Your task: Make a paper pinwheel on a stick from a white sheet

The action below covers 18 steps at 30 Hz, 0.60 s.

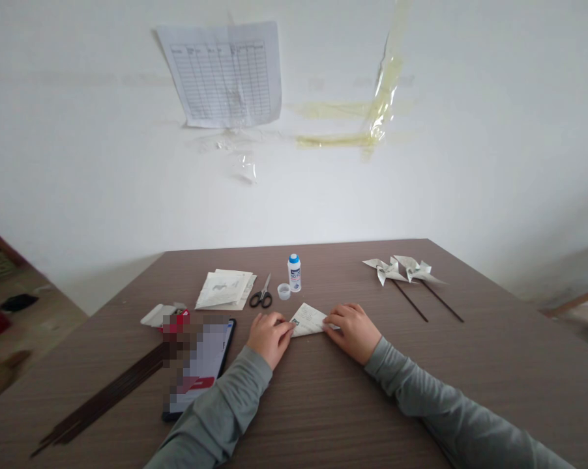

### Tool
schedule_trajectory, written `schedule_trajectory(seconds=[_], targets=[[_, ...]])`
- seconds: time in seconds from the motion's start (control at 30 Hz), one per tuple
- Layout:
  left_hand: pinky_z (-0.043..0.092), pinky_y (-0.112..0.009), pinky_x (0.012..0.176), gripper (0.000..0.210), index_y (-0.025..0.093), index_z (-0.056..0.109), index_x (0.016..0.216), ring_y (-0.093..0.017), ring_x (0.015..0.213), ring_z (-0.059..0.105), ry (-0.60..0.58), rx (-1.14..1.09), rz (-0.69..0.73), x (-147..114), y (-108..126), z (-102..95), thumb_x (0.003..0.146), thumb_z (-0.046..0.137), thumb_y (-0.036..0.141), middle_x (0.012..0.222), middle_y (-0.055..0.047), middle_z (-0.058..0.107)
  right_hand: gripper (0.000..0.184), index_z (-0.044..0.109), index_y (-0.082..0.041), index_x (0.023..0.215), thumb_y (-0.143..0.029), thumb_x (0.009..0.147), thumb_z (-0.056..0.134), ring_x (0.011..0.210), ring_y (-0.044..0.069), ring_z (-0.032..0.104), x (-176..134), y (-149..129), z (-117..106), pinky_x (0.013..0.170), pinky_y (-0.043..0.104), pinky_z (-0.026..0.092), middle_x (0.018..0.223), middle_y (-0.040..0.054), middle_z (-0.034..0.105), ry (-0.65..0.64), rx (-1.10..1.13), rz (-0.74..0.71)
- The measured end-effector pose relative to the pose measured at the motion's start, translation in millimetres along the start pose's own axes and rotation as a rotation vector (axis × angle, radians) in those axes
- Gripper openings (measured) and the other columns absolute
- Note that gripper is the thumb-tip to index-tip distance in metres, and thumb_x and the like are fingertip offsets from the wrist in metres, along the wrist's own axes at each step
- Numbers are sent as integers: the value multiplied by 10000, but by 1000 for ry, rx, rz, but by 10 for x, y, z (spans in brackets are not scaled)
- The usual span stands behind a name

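Observation:
A piece of printed paper point(308, 319), folded into a triangle, lies on the brown table with its peak pointing away from me. My left hand point(270, 337) has its closed fingers on the paper's left corner. At the right corner, the bent fingers of my right hand point(353, 331) pinch the paper. Just beyond the paper stand a white glue bottle point(294, 275) with a blue top and a clear cap point(283, 292). Black-handled scissors point(261, 296) lie to the left of the cap.
Cut paper sheets point(224, 290) are stacked at left. Nearer are a small red box point(176, 320), a phone point(203, 371) and a bundle of dark sticks point(108, 394). Two paper pinwheels point(386, 270) on sticks lie at right. A wall point(323, 202) borders the table's far edge.

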<state>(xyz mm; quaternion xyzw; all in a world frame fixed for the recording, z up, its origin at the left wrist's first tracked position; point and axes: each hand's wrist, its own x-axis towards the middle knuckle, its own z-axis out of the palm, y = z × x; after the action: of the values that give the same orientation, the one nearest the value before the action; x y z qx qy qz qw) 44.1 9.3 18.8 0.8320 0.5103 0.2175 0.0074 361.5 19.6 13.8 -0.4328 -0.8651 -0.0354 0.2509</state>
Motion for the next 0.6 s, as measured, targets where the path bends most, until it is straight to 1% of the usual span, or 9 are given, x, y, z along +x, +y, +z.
schedule_trajectory(seconds=[0.1, 0.2, 0.3, 0.43, 0.6], targets=[[740, -570, 1100, 304, 312, 1055, 1246, -343, 1110, 911, 7, 24, 29, 7, 26, -17, 1166, 773, 233, 1183, -123, 959, 145, 1006, -317, 1205, -236, 1155, 897, 1098, 293, 902, -6, -28, -11, 1089, 449, 646, 1157, 64, 966, -5, -11, 14], [739, -538, 1083, 298, 298, 1052, 1238, -338, 1121, 910, -4, 42, 21, 15, 67, -39, 1168, 771, 228, 1182, -122, 958, 171, 1024, -332, 1228, -234, 1147, 910, 1104, 298, 899, 1, -58, -30, 1076, 448, 639, 1168, 66, 968, -27, -30, 45], [720, -532, 1108, 270, 296, 1042, 1219, -337, 1134, 902, 0, 34, -4, 17, 96, -48, 1174, 780, 243, 1188, -117, 945, 220, 1034, -348, 1255, -209, 1149, 900, 1108, 306, 906, 9, -88, -49, 1068, 453, 643, 1181, 71, 972, -42, -50, 70], [694, -552, 1152, 243, 311, 1029, 1214, -346, 1151, 888, -3, 20, -28, 16, 86, -21, 1180, 790, 277, 1199, -107, 929, 224, 1039, -357, 1258, -217, 1154, 898, 1082, 313, 903, 12, -118, -64, 1030, 453, 640, 1153, 80, 960, -28, -74, 78], [672, -569, 1245, 270, 275, 1000, 1234, -364, 1268, 884, -50, 68, -37, 50, 116, 15, 1220, 730, 274, 1286, -127, 946, 235, 1041, -367, 1286, -227, 1164, 896, 1100, 316, 900, 16, -149, -64, 1037, 453, 636, 1175, 86, 955, -46, -92, 93]])
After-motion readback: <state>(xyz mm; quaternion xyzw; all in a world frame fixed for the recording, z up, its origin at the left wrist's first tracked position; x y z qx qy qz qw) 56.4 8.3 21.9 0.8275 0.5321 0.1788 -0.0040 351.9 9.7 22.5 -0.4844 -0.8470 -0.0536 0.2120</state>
